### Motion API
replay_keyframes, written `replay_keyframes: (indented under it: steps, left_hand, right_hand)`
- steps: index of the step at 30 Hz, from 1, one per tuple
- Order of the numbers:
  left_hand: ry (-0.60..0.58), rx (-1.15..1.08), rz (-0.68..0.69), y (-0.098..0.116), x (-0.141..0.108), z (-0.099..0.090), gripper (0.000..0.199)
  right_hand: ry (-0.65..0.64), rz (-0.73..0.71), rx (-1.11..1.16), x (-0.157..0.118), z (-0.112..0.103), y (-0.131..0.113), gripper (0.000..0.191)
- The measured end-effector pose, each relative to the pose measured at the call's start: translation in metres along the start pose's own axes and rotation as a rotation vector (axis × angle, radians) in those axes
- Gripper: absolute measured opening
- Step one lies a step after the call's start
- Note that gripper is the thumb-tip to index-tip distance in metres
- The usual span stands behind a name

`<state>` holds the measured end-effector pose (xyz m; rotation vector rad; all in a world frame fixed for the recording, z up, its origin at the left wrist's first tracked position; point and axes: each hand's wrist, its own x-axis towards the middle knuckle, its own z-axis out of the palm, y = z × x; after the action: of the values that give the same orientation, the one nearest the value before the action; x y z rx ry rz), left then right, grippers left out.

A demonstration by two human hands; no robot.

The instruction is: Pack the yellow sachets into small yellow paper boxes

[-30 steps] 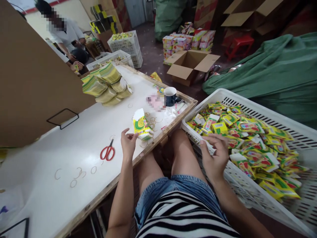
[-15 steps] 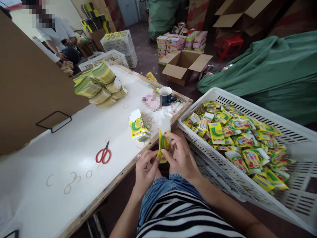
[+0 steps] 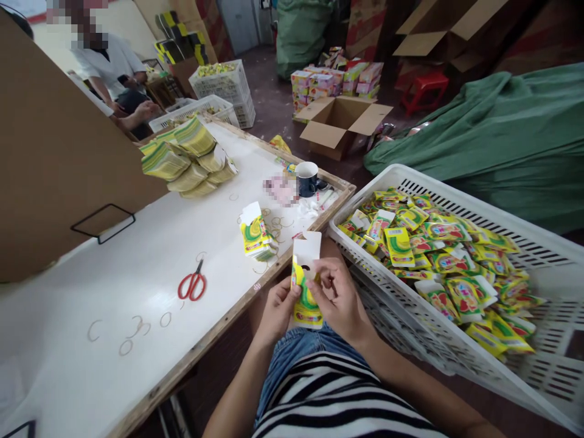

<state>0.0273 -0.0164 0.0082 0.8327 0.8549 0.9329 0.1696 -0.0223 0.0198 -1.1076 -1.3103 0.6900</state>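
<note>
Showing more fully now: yellow carton (image 3: 305, 299)

Single head cam on the person, facing forward and down past the striped shirt (image 3: 337, 395) at bottom edge; nearest, seen from above around lower centre, are the left hand (image 3: 279, 309), right hand (image 3: 341, 298) and yellow-green carton (image 3: 306, 314). White table (image 3: 137, 261) runs out of frame left, white crate (image 3: 554, 359) out right, open cardboard box (image 3: 325, 135) mid-distance, grey door (image 3: 239, 27) far off at top. Brown panel (image 3: 68, 146) blocks much of upper left; depth beyond it is hard to judge.
</note>
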Motion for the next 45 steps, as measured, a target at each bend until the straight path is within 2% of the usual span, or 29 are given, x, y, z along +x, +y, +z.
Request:
replay_keyframes:
  steps: [2, 4, 5, 7, 9, 11, 13, 15, 18, 21, 23, 26, 29, 31, 33, 35, 37, 39, 42, 45]
  left_hand:
    - [0.128, -0.010, 0.053, -0.001, 0.002, 0.001, 0.046]
    - [0.208, 0.040, 0.109, -0.001, 0.003, 0.001, 0.044]
    - [0.226, 0.083, 0.127, 0.000, 0.004, 0.001, 0.043]
    - [0.237, 0.181, 0.153, 0.001, 0.004, 0.001, 0.042]
    - [0.258, 0.265, 0.188, 0.003, 0.003, 0.002, 0.042]
    - [0.272, 0.308, 0.231, 0.004, 0.002, 0.002, 0.051]
    - [0.234, 0.325, 0.254, 0.006, -0.001, 0.001, 0.064]
    - [0.150, 0.353, 0.255, 0.008, -0.003, -0.003, 0.067]
    - [0.015, 0.363, 0.228, 0.012, -0.007, -0.009, 0.059]
    - [-0.115, 0.248, 0.162, 0.016, -0.012, -0.012, 0.048]
    - [-0.161, 0.169, 0.107, 0.018, -0.015, -0.011, 0.043]
    - [-0.148, 0.122, 0.053, 0.018, -0.018, -0.008, 0.043]
    - [-0.105, 0.129, 0.046, 0.016, -0.018, -0.006, 0.069]
    - [-0.117, 0.154, 0.042, 0.015, -0.018, -0.006, 0.079]
    - [-0.122, 0.203, 0.041, 0.014, -0.017, -0.007, 0.068]
    - [-0.058, 0.290, 0.091, 0.014, -0.015, -0.008, 0.052]
    - [0.036, 0.416, 0.169, 0.014, -0.014, -0.008, 0.044]
    - [0.098, 0.541, 0.230, 0.013, -0.013, -0.007, 0.039]
    - [0.079, 0.637, 0.244, 0.012, -0.013, -0.005, 0.041]
    - [0.013, 0.621, 0.223, 0.012, -0.014, -0.003, 0.045]
  right_hand:
    - [0.051, 0.035, -0.061, 0.000, -0.002, 0.004, 0.035]
    - [-0.032, 0.126, -0.045, -0.002, -0.004, 0.010, 0.024]
    - [-0.099, 0.182, -0.023, -0.002, -0.004, 0.013, 0.019]
    - [-0.172, 0.283, 0.008, -0.003, -0.005, 0.019, 0.022]
    - [-0.141, 0.337, 0.029, -0.003, -0.005, 0.024, 0.022]
    - [-0.097, 0.332, 0.074, -0.002, -0.005, 0.027, 0.025]
    - [-0.090, 0.285, 0.111, 0.000, -0.007, 0.028, 0.036]
    - [-0.143, 0.232, 0.123, 0.001, -0.011, 0.030, 0.043]
    - [-0.292, 0.206, 0.133, 0.003, -0.019, 0.033, 0.035]
    - [-0.417, 0.227, 0.150, 0.005, -0.027, 0.034, 0.024]
    - [-0.468, 0.227, 0.141, 0.006, -0.030, 0.033, 0.024]
    - [-0.457, 0.155, 0.104, 0.007, -0.030, 0.028, 0.032]
    - [-0.366, 0.100, 0.087, 0.006, -0.026, 0.027, 0.029]
    - [-0.286, 0.135, 0.099, 0.005, -0.024, 0.029, 0.022]
    - [-0.216, 0.161, 0.114, 0.005, -0.024, 0.031, 0.029]
    - [-0.194, 0.129, 0.110, 0.007, -0.027, 0.031, 0.029]
    - [-0.230, 0.106, 0.095, 0.011, -0.031, 0.031, 0.030]
    - [-0.318, 0.150, 0.078, 0.014, -0.034, 0.031, 0.030]
    - [-0.466, 0.232, 0.028, 0.015, -0.032, 0.031, 0.039]
    - [-0.479, 0.207, -0.089, 0.015, -0.027, 0.033, 0.032]
